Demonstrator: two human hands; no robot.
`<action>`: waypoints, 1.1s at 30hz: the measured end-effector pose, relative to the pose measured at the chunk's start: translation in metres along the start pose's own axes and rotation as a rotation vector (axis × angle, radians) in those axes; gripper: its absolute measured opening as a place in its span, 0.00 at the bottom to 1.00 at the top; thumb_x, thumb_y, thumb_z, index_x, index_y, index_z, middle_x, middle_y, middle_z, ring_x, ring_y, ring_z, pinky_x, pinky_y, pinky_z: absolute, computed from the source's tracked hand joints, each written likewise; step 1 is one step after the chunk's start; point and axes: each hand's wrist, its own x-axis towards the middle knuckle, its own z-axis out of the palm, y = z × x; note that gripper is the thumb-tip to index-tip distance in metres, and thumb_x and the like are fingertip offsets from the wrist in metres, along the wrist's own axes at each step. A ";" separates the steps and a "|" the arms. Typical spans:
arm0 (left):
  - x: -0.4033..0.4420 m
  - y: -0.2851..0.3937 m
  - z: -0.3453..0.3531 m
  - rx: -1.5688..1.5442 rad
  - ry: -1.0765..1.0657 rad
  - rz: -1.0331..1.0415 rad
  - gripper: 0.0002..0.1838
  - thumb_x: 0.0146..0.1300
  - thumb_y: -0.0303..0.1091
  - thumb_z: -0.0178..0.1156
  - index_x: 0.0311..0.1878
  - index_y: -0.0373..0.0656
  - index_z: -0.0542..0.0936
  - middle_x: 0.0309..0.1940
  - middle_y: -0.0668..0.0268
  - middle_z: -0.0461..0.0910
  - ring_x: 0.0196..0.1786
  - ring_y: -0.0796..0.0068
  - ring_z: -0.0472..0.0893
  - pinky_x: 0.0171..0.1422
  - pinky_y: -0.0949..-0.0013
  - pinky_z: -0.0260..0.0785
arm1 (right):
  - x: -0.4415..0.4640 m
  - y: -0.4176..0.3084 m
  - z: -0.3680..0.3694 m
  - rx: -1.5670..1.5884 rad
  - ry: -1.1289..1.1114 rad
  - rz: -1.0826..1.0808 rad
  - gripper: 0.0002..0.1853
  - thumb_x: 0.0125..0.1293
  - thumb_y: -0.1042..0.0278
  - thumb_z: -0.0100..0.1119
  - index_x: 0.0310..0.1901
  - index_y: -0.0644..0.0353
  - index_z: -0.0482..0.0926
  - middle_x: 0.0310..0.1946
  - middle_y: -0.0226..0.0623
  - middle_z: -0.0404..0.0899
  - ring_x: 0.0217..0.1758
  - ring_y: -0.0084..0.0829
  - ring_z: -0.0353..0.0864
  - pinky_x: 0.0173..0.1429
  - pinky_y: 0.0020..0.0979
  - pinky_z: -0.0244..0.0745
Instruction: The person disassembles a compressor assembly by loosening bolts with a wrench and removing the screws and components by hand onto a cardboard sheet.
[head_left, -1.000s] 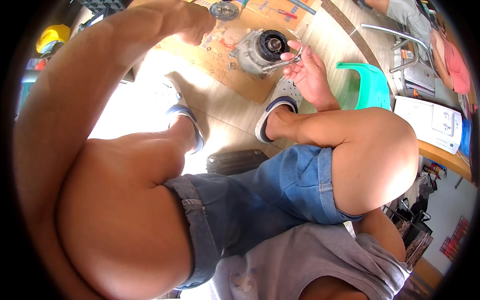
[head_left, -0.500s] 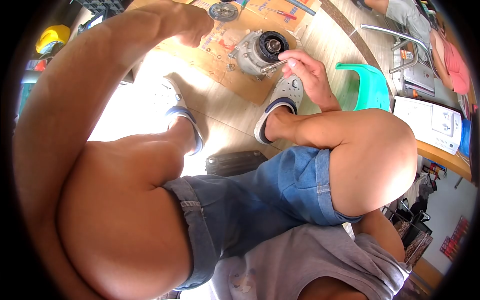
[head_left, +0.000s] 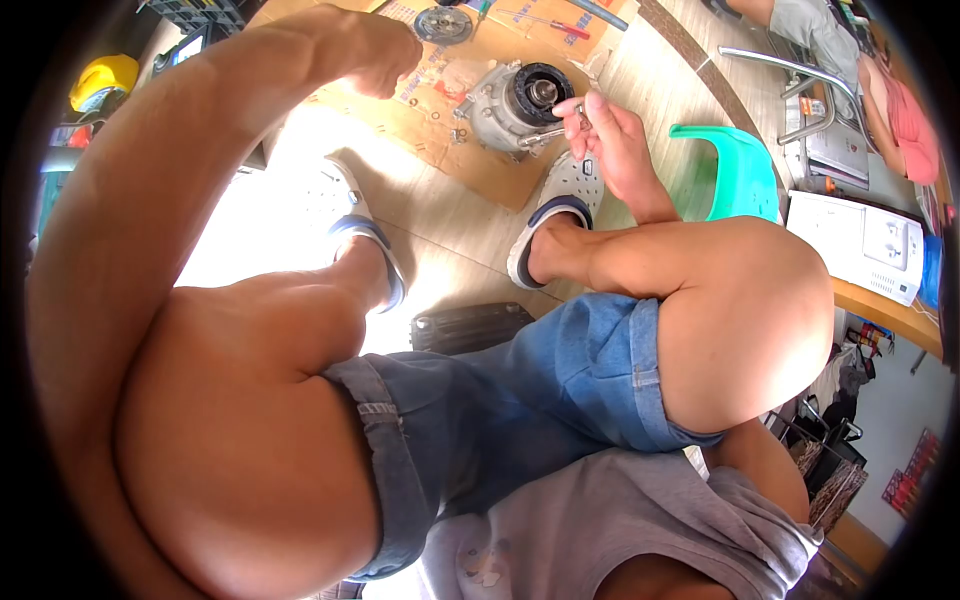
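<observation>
A grey metal motor-like unit (head_left: 490, 118) stands on flattened cardboard, its black ring (head_left: 538, 92) facing up around a shiny shaft. My right hand (head_left: 622, 152) is beside it, fingers curled around the end of a slim metal wrench (head_left: 545, 134). The wrench's far end meets the lower edge of the housing. My left hand (head_left: 380, 58) is closed over the cardboard, left of the unit; its fingertips are hidden, and I cannot see what they hold. Small washers or nuts (head_left: 458, 135) lie near the housing.
A round metal disc part (head_left: 443, 25) and a red-handled screwdriver (head_left: 570, 30) lie on the cardboard (head_left: 500, 185). A green plastic stool (head_left: 745, 170) is at the right, near a metal chair frame (head_left: 815, 90) and a seated person. A black case (head_left: 470, 326) sits between my feet.
My right thumb has lifted and its fingers have shifted on the wrench's end. My left hand has stayed nearly in place.
</observation>
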 end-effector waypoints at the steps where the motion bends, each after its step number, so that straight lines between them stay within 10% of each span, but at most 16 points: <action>1: 0.000 -0.001 0.000 -0.004 0.003 0.005 0.21 0.67 0.38 0.62 0.61 0.42 0.78 0.49 0.57 0.85 0.55 0.59 0.83 0.62 0.62 0.74 | -0.003 -0.003 0.001 -0.094 -0.012 -0.037 0.21 0.81 0.54 0.47 0.52 0.67 0.80 0.34 0.34 0.78 0.32 0.23 0.77 0.38 0.25 0.73; 11: 0.004 -0.004 0.003 0.024 -0.009 0.066 0.18 0.66 0.32 0.56 0.58 0.41 0.80 0.54 0.57 0.82 0.58 0.60 0.80 0.63 0.64 0.73 | -0.012 -0.013 0.016 -0.029 0.049 -0.182 0.24 0.81 0.57 0.45 0.63 0.72 0.73 0.57 0.50 0.80 0.48 0.32 0.84 0.55 0.31 0.80; 18: 0.001 -0.005 0.000 0.063 0.027 0.096 0.14 0.65 0.32 0.57 0.51 0.41 0.84 0.45 0.57 0.85 0.50 0.60 0.84 0.55 0.64 0.77 | -0.002 -0.006 0.009 0.197 0.100 0.042 0.24 0.81 0.51 0.44 0.59 0.66 0.76 0.37 0.39 0.83 0.27 0.26 0.81 0.32 0.26 0.76; 25: -0.007 0.001 -0.002 0.034 -0.033 0.048 0.13 0.69 0.37 0.58 0.49 0.40 0.84 0.45 0.58 0.85 0.51 0.60 0.84 0.56 0.65 0.76 | -0.007 -0.042 0.014 -0.750 -0.109 -0.448 0.09 0.72 0.67 0.62 0.47 0.61 0.85 0.34 0.34 0.80 0.33 0.28 0.80 0.38 0.26 0.76; 33: 0.004 -0.003 0.001 0.014 -0.088 0.074 0.19 0.71 0.42 0.56 0.60 0.44 0.79 0.50 0.56 0.84 0.55 0.57 0.83 0.61 0.61 0.75 | -0.012 -0.028 0.006 -0.711 -0.141 -0.497 0.08 0.68 0.75 0.63 0.47 0.61 0.85 0.49 0.38 0.82 0.43 0.35 0.84 0.48 0.32 0.80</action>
